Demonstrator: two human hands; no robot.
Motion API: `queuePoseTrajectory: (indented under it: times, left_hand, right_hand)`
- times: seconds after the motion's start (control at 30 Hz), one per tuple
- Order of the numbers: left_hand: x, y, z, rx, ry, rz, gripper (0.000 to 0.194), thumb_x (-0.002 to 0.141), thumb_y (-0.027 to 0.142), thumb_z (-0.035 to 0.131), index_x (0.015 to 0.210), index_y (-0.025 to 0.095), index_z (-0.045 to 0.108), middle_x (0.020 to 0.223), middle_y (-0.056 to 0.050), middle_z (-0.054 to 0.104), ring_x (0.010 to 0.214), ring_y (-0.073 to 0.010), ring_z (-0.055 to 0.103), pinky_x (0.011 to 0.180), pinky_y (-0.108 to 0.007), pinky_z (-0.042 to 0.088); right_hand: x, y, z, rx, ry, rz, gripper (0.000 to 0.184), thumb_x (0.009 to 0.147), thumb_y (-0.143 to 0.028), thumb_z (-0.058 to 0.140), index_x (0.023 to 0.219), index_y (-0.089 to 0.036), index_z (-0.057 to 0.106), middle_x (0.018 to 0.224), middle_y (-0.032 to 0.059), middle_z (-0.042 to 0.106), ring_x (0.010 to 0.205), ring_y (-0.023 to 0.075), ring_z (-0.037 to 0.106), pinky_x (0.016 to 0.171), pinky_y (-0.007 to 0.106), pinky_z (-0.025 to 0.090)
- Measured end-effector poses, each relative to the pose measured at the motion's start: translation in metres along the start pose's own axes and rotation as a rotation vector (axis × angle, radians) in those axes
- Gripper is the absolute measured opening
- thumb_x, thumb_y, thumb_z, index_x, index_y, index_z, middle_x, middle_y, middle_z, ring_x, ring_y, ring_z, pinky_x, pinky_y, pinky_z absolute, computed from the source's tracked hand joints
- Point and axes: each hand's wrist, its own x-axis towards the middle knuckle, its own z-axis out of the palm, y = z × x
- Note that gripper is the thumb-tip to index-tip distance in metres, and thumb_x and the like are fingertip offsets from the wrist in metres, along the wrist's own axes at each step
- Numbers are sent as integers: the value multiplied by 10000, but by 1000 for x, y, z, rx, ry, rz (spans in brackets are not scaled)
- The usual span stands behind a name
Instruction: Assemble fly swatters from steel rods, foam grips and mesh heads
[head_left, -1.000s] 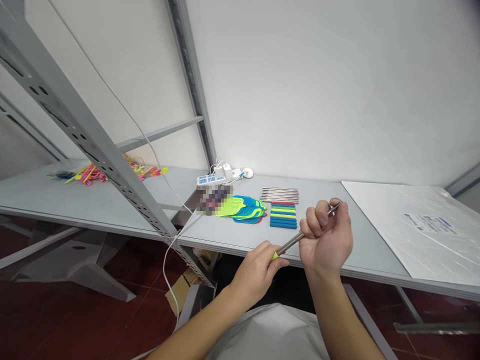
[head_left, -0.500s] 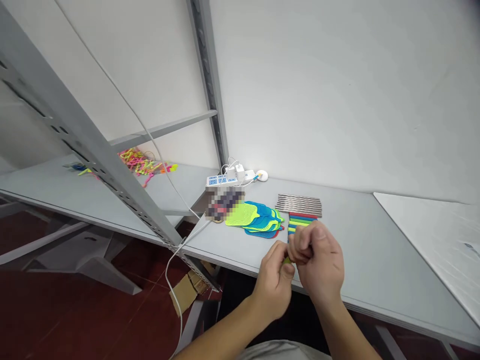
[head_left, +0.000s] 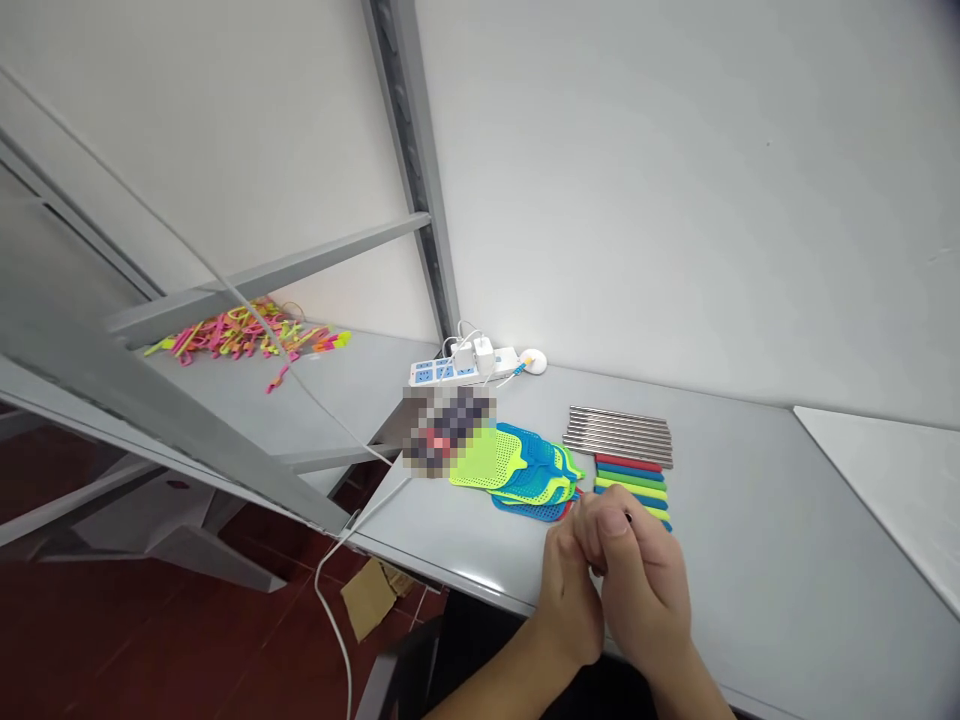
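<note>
Clenching left hand (head_left: pixel 571 590) and right hand (head_left: pixel 649 585) together, hiding beyond telling anything held, near coloured tubes (head_left: pixel 634 482) lying on the desk (head_left: pixel 742 560) beside metal rods (head_left: pixel 619 436), possibly risking scattering the coloured tubes by nudging forward.

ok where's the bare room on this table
Widest: right of the metal rods and coloured tubes, up to the white board. Smaller: between the swatter heads and the table's front edge. Crowded: from those heads back to the power strip.
</note>
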Motion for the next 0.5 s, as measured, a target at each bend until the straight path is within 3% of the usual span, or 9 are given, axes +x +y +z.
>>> queuePoseTrajectory:
  times: [0.27, 0.5]
  left_hand:
    - [-18, -14, -10, -21, 56, -137, 640, 914, 753, 282, 725, 200, 545, 778, -49, 536, 759, -195, 474, 808, -364, 455]
    - [-13, -26, -7, -174, 111, -270, 614, 904, 773, 270, 672, 225, 420, 710, 3, 429, 713, -165, 422, 762, -331, 439]
  right_hand:
    - [-8, 9, -10, -19, -63, -51, 296, 1026, -252, 365, 747, -224, 460, 643, -28, 445, 577, 124, 414, 536, 252, 342]
    - [-7, 15, -12, -181, -138, -51, 266, 1012, -260, 381, 765, -229, 472, 654, -28, 473, 582, 125, 449, 558, 247, 370]
